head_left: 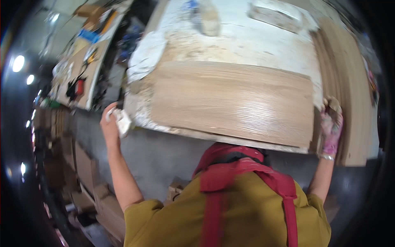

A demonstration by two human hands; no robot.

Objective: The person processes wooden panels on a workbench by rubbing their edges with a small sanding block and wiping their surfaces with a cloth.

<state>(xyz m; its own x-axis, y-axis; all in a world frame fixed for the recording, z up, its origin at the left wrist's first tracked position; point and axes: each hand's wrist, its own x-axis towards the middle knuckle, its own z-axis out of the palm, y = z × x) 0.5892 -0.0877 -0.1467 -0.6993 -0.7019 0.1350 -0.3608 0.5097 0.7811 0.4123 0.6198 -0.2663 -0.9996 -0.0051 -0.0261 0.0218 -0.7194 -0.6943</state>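
My left hand (109,125) is off the table's left corner, closed around a crumpled white cloth (123,122). On the table in front of me lies a flat wood-grain panel (230,103), its near edge along the table's front edge. My right hand (330,129), in a pink and white stained glove, is beside the panel's right end, next to a stack of long wood-grain boards (349,94). Its fingers look curled, with something brownish at their tips; whether that is a held thing or the glove itself is unclear.
The white worktable (234,47) is smeared with brown dust. On it are a pale bottle (210,18), a wrapped whitish block (276,15) and a white plastic sheet (148,55). A side bench (88,61) with tools stands left; cardboard boxes (86,164) stand on the floor.
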